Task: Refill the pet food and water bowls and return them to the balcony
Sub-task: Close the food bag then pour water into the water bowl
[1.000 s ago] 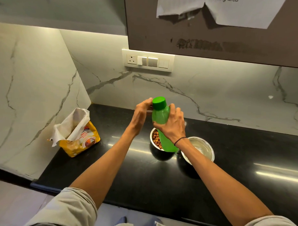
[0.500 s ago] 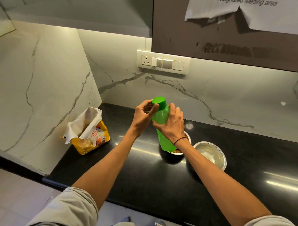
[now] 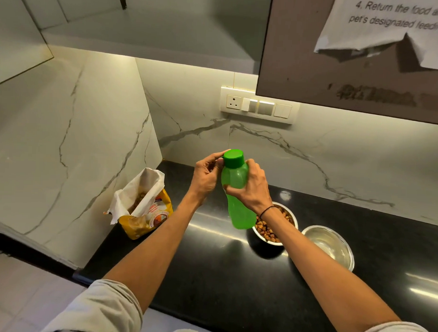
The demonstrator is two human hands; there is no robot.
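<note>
A green plastic bottle (image 3: 237, 203) with a green cap (image 3: 233, 158) is held up above the black counter (image 3: 209, 269). My right hand (image 3: 252, 189) grips its upper body. My left hand (image 3: 207, 175) pinches the cap with thumb and fingers. Behind my right wrist stands a steel bowl (image 3: 275, 226) holding brown kibble. A second steel bowl (image 3: 330, 245) to its right looks shiny inside; whether it holds water I cannot tell.
An open yellow pet food bag (image 3: 144, 208) with a white lining leans in the counter's left corner against the marble wall. A switch panel (image 3: 258, 106) sits on the backsplash. A dark cabinet door with a paper note (image 3: 391, 30) hangs overhead at right.
The view has swung left, so the bowls sit further right in the frame. Both hands stay on the bottle, with my left fingers still working at the cap.
</note>
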